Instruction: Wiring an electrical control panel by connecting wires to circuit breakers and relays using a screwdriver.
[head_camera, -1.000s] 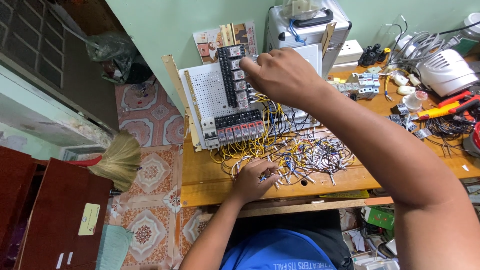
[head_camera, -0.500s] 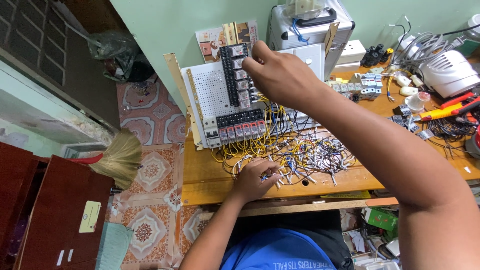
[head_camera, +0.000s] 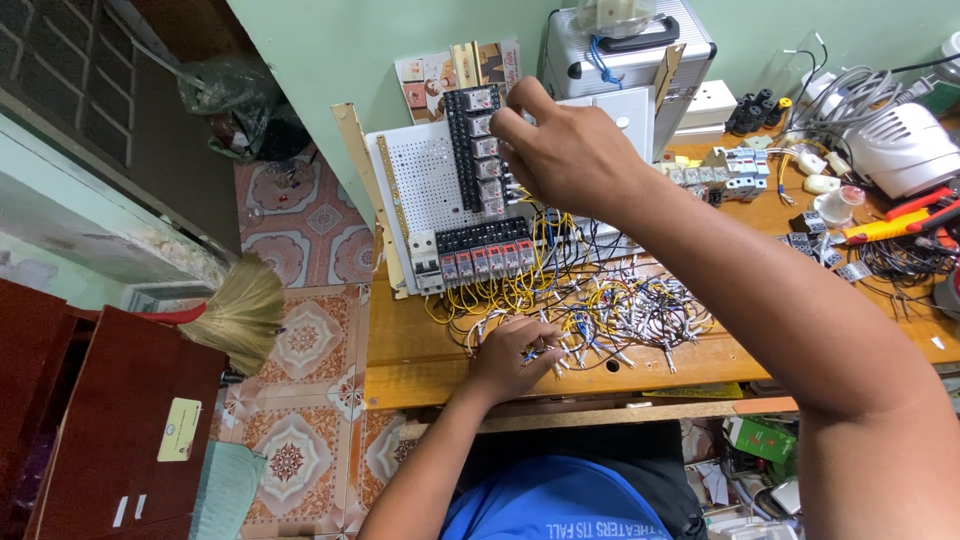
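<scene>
My right hand (head_camera: 565, 150) pinches its fingertips on the column of relays (head_camera: 484, 150) on the white panel (head_camera: 425, 190), at twelve o'clock on the table (head_camera: 420, 350). My left hand (head_camera: 510, 355), at six o'clock, curls on loose wires (head_camera: 620, 310).

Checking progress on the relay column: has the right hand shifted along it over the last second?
Cannot tell: the right hand sits at the upper relays of the white panel, much as before.
</scene>
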